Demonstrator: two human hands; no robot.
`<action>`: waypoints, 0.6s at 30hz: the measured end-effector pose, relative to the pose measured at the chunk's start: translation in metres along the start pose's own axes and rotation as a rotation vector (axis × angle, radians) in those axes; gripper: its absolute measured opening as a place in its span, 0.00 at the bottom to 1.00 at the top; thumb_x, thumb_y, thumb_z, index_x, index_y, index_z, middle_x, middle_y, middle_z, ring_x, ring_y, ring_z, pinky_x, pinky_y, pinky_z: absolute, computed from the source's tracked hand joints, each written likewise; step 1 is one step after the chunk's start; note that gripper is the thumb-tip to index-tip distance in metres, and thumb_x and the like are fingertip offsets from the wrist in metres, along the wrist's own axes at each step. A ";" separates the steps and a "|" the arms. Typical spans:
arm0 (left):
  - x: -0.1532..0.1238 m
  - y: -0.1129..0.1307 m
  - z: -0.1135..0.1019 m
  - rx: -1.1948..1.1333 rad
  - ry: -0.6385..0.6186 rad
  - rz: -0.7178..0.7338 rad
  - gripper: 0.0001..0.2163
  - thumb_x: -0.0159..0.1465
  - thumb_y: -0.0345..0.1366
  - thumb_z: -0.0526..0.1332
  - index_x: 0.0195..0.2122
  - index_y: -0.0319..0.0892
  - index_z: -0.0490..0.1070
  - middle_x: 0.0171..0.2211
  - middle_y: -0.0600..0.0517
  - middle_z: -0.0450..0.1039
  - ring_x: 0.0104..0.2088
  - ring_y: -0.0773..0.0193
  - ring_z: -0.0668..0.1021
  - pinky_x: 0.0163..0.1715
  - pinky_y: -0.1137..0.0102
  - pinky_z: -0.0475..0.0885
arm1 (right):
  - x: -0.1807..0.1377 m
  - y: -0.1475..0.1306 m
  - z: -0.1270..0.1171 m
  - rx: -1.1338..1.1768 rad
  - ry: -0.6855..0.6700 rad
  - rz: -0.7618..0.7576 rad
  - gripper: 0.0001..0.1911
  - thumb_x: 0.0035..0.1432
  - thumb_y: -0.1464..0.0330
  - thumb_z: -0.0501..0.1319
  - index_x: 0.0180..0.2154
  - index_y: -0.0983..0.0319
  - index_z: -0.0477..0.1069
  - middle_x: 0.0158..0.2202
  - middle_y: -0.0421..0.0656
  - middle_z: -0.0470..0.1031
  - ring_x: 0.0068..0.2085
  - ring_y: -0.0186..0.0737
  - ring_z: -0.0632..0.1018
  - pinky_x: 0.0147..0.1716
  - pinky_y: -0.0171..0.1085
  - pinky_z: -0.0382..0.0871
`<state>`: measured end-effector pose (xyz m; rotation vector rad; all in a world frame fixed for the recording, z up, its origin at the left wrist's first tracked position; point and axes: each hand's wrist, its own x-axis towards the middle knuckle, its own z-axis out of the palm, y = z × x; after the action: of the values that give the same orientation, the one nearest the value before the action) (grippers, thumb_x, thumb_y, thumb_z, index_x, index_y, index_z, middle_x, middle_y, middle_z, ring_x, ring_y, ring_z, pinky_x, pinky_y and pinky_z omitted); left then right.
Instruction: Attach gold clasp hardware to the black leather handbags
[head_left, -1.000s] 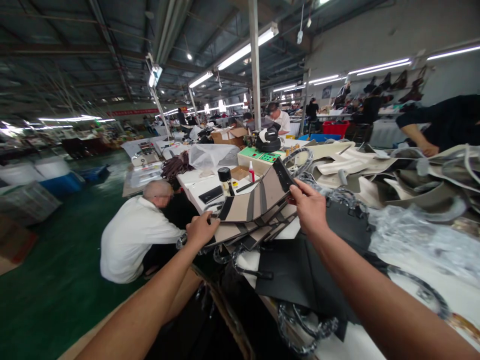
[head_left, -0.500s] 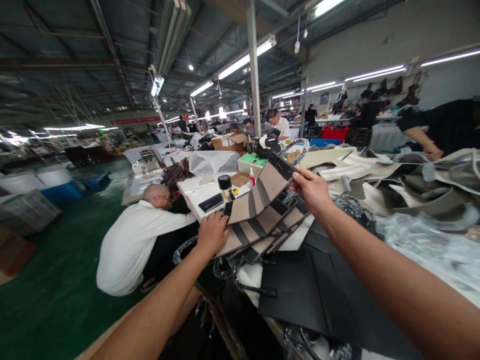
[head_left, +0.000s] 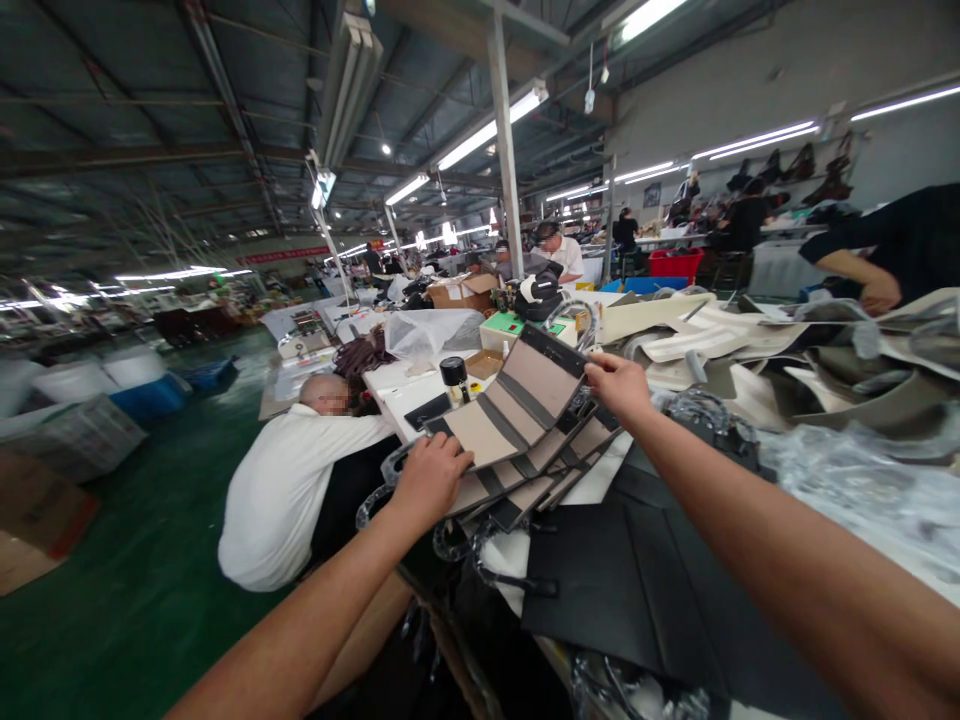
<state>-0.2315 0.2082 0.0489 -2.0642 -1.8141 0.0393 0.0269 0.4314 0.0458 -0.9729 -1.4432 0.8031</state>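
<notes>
Both hands hold a black-and-beige bag panel (head_left: 517, 405), its beige inner side facing me and dark strips crossing it. My left hand (head_left: 431, 480) is closed on its near-left edge. My right hand (head_left: 619, 385) pinches the far-right black edge, which is tilted up. Beneath lies a stack of similar panels (head_left: 495, 488), partly hidden by the held one. Plastic-wrapped handles (head_left: 450, 545) stick out at the stack's left side. Closer to me, a black bag panel (head_left: 607, 580) lies flat, partly behind my right forearm.
A black-capped bottle (head_left: 454, 378) stands on the white table (head_left: 386, 385) beyond the panels. To the right are a heap of pale curved pieces (head_left: 750, 345) and clear plastic wrap (head_left: 847, 490). A person in white (head_left: 277, 500) crouches at the left; another person's arm (head_left: 847, 270) is far right.
The held panel has been raised and spread flatter, showing more of its beige side. My left hand has shifted slightly right with its edge. The view has turned a little left.
</notes>
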 end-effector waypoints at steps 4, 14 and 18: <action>-0.016 0.015 0.018 -0.194 -0.064 0.003 0.13 0.65 0.41 0.60 0.49 0.46 0.74 0.44 0.46 0.75 0.47 0.52 0.74 0.48 0.59 0.68 | -0.026 0.015 -0.021 -0.171 -0.017 -0.016 0.15 0.47 0.66 0.67 0.39 0.62 0.81 0.36 0.46 0.81 0.39 0.48 0.78 0.48 0.48 0.69; -0.056 0.133 0.016 -0.683 0.078 0.199 0.19 0.64 0.42 0.63 0.56 0.43 0.70 0.55 0.44 0.71 0.55 0.53 0.73 0.56 0.57 0.70 | -0.194 0.015 -0.170 -0.349 0.011 0.108 0.20 0.57 0.56 0.63 0.47 0.60 0.78 0.46 0.47 0.80 0.43 0.47 0.80 0.48 0.45 0.72; -0.062 0.196 0.013 -0.701 0.073 0.322 0.21 0.62 0.42 0.65 0.55 0.42 0.70 0.56 0.43 0.70 0.56 0.51 0.72 0.57 0.55 0.69 | -0.281 0.027 -0.235 -0.480 0.096 0.228 0.20 0.57 0.56 0.63 0.46 0.59 0.78 0.45 0.47 0.80 0.38 0.45 0.80 0.42 0.44 0.74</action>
<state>-0.0593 0.1351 -0.0380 -2.7617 -1.5635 -0.6613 0.2617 0.1748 -0.0729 -1.5416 -1.4885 0.5677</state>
